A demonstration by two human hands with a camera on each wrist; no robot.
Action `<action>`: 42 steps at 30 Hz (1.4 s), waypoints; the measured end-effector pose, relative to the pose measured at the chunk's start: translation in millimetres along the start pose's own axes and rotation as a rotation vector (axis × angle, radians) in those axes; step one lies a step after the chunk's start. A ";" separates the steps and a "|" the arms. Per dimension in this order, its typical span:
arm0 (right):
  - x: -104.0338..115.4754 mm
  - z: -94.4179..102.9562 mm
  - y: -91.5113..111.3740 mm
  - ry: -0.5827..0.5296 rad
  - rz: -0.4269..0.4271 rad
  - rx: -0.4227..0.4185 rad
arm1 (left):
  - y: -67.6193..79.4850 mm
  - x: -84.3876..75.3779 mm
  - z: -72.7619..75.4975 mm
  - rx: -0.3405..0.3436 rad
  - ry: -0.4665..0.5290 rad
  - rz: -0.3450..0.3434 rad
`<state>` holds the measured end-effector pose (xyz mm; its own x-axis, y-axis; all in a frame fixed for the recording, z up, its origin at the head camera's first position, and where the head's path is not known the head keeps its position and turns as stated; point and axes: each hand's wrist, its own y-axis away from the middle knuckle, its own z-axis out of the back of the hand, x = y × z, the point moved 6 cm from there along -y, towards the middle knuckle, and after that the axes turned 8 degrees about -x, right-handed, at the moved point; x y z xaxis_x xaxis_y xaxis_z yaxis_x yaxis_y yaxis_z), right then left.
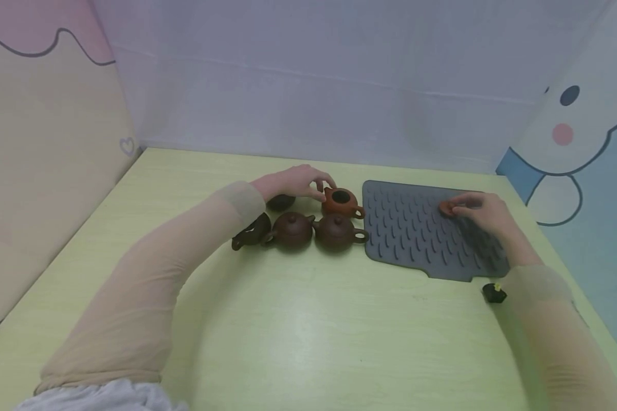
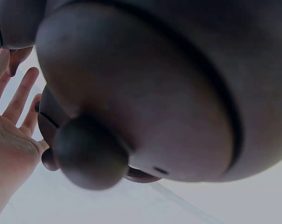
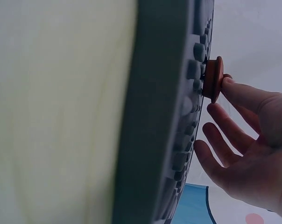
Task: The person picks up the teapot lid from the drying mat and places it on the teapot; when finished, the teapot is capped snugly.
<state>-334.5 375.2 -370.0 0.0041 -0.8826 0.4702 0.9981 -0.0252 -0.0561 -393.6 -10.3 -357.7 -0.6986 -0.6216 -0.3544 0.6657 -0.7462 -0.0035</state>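
Observation:
My left hand (image 1: 300,181) reaches to the orange-brown teapot (image 1: 331,204), thumb and index finger about its spout side; its other fingers (image 2: 22,95) spread loosely in the left wrist view. The teapot's top opening shows dark, without a lid. Between thumb and fingertips my right hand (image 1: 485,214) pinches a small reddish-brown lid (image 1: 447,208) by its knob. In the right wrist view the lid (image 3: 211,80) has its underside right at the studs of the grey mat (image 1: 406,228); the other fingers fan out below it.
Two dark brown lidded teapots, one (image 1: 293,231) beside the other (image 1: 335,233), stand in front. A darker teapot (image 1: 254,231) and a dark rounded piece (image 1: 281,202) are partly behind the left arm. A small black piece with a yellow flower (image 1: 494,293) lies by the right forearm.

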 end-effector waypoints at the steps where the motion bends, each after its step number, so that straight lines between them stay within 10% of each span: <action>1: -0.2 0.0 -0.1 -0.001 0.004 -0.002 | -0.2 0.1 -0.1 0.000 -0.002 0.001; 42: 142.5 -49.2 -14.2 -0.425 0.057 -0.058 | -0.2 -0.2 -0.2 0.000 0.114 0.032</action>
<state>-351.1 226.6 -345.5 0.0967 -0.6120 0.7849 0.9904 -0.0190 -0.1368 -393.5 -9.9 -357.9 -0.6425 -0.6142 -0.4582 0.6875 -0.7262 0.0095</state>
